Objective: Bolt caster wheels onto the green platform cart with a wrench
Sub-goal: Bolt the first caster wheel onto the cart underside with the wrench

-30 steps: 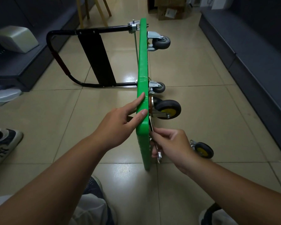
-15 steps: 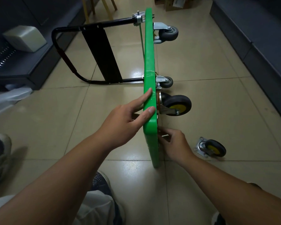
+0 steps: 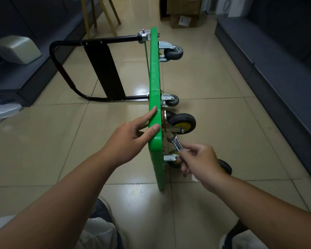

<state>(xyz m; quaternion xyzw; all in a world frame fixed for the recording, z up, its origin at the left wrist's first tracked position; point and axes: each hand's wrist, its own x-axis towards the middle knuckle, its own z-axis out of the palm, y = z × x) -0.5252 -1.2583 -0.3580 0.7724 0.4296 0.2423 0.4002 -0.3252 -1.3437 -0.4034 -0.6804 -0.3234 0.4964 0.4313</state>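
The green platform cart [image 3: 154, 76] stands on its side edge on the tiled floor, its black folded handle [image 3: 104, 69] off to the left. My left hand [image 3: 129, 139] rests on the cart's top edge with straight fingers. My right hand [image 3: 199, 162] grips a silver open-end wrench [image 3: 175, 141] whose jaw points up at the base of the yellow-hubbed caster [image 3: 182, 121] on the cart's underside. Two grey casters [image 3: 173, 52] [image 3: 172, 100] sit farther along. Another yellow-hubbed caster [image 3: 174, 159] shows near the cart's near end, partly hidden by my right hand. A loose wheel [image 3: 225, 166] lies behind my wrist.
Dark low benches [image 3: 276, 72] line both sides of the corridor. A grey box [image 3: 16, 49] sits on the left bench. Wooden stool legs [image 3: 101, 15] and cardboard boxes [image 3: 183, 17] stand at the far end. My knees and shoes are at the bottom edge.
My right hand has come out from behind the cart's near end and now holds the wrench up toward the yellow-hubbed caster. My left hand stays on the cart's edge.
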